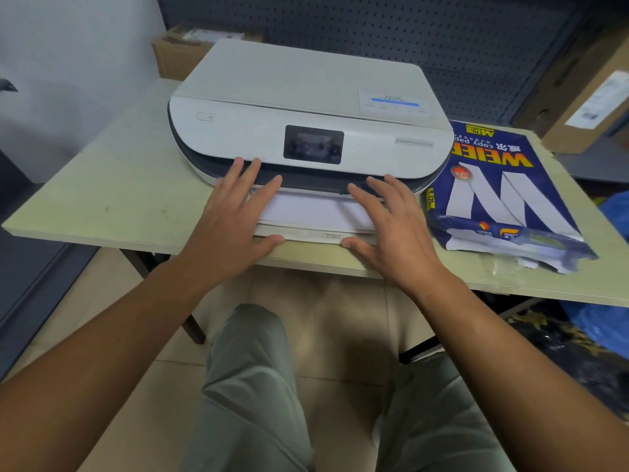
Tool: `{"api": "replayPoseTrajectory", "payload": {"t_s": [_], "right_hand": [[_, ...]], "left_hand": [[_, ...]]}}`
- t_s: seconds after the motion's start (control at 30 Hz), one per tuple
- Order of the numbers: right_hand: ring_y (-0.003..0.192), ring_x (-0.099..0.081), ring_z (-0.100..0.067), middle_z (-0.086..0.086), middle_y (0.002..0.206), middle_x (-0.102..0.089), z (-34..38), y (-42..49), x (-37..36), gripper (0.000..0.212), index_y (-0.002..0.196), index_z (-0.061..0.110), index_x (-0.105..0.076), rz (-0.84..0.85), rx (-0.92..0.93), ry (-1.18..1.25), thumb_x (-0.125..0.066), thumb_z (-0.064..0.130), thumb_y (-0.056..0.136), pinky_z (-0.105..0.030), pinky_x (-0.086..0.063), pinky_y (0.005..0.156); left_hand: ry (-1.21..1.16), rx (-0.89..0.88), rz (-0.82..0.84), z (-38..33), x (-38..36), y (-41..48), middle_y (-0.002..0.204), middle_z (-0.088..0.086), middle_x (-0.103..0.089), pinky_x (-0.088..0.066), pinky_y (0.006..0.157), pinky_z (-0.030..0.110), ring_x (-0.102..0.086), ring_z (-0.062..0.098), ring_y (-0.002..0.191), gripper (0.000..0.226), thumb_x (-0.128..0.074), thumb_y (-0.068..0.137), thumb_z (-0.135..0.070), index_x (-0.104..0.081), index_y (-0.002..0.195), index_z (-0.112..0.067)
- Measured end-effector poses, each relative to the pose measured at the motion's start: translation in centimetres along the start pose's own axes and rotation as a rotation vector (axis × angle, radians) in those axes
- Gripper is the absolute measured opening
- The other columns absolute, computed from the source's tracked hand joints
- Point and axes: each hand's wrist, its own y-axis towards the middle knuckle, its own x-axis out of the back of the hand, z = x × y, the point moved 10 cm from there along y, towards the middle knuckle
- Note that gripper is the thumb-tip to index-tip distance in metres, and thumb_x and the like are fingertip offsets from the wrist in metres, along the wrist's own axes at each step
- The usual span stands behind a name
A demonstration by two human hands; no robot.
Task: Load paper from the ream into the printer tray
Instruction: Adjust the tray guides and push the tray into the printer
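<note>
A white printer (306,97) stands on a pale table (112,185). Its tray (299,236) is pulled out at the front, and a stack of white paper (313,212) lies in it. My left hand (235,219) rests flat on the left side of the stack, fingers spread, thumb at the tray's front lip. On the right side lies my right hand (391,226), also flat with fingers apart, thumb at the tray's front edge. Neither hand grips anything. The torn-open blue ream wrapper (497,195) lies to the right of the printer.
Cardboard boxes stand behind the printer (177,52) and at the far right (585,97). A dark pegboard wall (374,25) runs behind the table. A blue bag (612,212) sits on the floor at the right. My knees are under the table's front edge.
</note>
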Motion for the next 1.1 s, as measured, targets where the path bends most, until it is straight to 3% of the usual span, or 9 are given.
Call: {"api": "replayPoseTrajectory", "payload": {"t_s": [0.27, 0.47, 0.67, 0.87, 1.1], "right_hand": [[0.151, -0.025, -0.034, -0.009, 0.157, -0.041, -0.3, 1.2, 0.4, 0.099, 0.156, 0.023, -0.031, -0.08, 0.034, -0.07, -0.077, 0.056, 0.075, -0.048, -0.028, 0.121], [0.151, -0.024, -0.035, -0.01, 0.158, -0.039, -0.3, 1.8, 0.1, 0.094, 0.155, 0.024, -0.034, -0.108, 0.029, -0.088, -0.077, 0.053, 0.077, -0.049, -0.028, 0.121], [0.153, -0.02, -0.036, -0.013, 0.162, -0.032, -0.2, 2.8, 0.1, 0.09, 0.155, 0.026, -0.033, -0.125, 0.02, -0.12, -0.077, 0.049, 0.079, -0.054, -0.028, 0.12], [0.155, -0.011, -0.038, -0.017, 0.167, -0.017, -0.5, 3.7, 0.6, 0.091, 0.154, 0.028, -0.034, -0.168, 0.009, -0.139, -0.077, 0.051, 0.078, -0.056, -0.022, 0.122], [0.155, -0.012, -0.038, -0.016, 0.167, -0.019, -0.8, 4.5, 0.3, 0.089, 0.153, 0.028, -0.035, -0.169, 0.043, -0.159, -0.076, 0.052, 0.078, -0.057, -0.019, 0.122]], "left_hand": [[0.037, -0.01, -0.029, -0.1, -0.5, 1.0, 0.166, 0.018, -0.019, -0.029, 0.116, 0.065, -0.012, 0.04, 0.154, 0.088, -0.076, 0.082, -0.04, -0.032, 0.156, -0.02], [0.069, -0.001, -0.054, -0.2, -0.3, 2.1, 0.167, 0.018, -0.016, -0.018, 0.118, 0.066, -0.01, 0.04, 0.154, 0.093, -0.076, 0.081, -0.035, -0.025, 0.158, -0.024], [0.108, -0.027, -0.083, -0.5, -0.5, 3.4, 0.166, 0.018, -0.019, -0.017, 0.119, 0.066, -0.012, 0.04, 0.154, 0.082, -0.071, 0.082, -0.025, -0.033, 0.155, -0.023], [0.175, -0.029, -0.127, -0.4, -0.6, 4.5, 0.167, 0.017, -0.018, -0.013, 0.12, 0.063, -0.013, 0.038, 0.154, 0.077, -0.069, 0.083, -0.029, -0.036, 0.153, -0.024], [0.239, -0.041, -0.182, -0.5, -0.5, 4.7, 0.166, 0.016, -0.022, -0.015, 0.12, 0.063, -0.018, 0.036, 0.153, 0.071, -0.066, 0.084, -0.033, -0.042, 0.15, -0.026]]}}
